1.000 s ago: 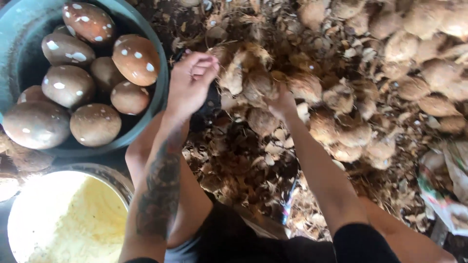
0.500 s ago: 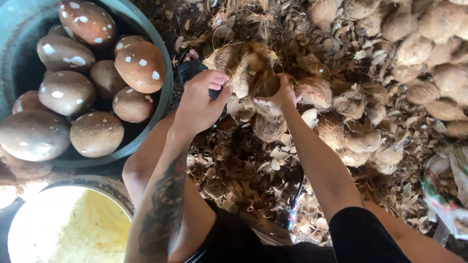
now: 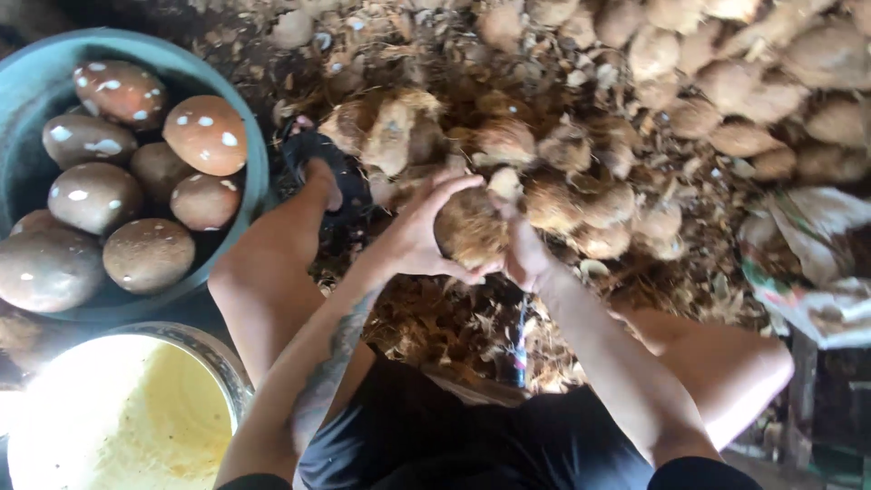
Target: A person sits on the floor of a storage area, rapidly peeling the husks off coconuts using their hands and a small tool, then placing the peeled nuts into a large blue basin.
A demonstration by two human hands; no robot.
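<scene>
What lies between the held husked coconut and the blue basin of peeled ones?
In the head view, the left hand, the person's bent left leg and dry husk scraps lie between the coconut and basin.

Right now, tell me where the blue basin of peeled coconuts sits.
In the head view, the blue basin is at upper left, beyond the left knee and behind the metal bowl of yellowish liquid.

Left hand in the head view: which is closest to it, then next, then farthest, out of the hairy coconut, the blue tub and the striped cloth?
1. Hairy coconut: held in the left hand.
2. Blue tub: on the left.
3. Striped cloth: far right.
</scene>
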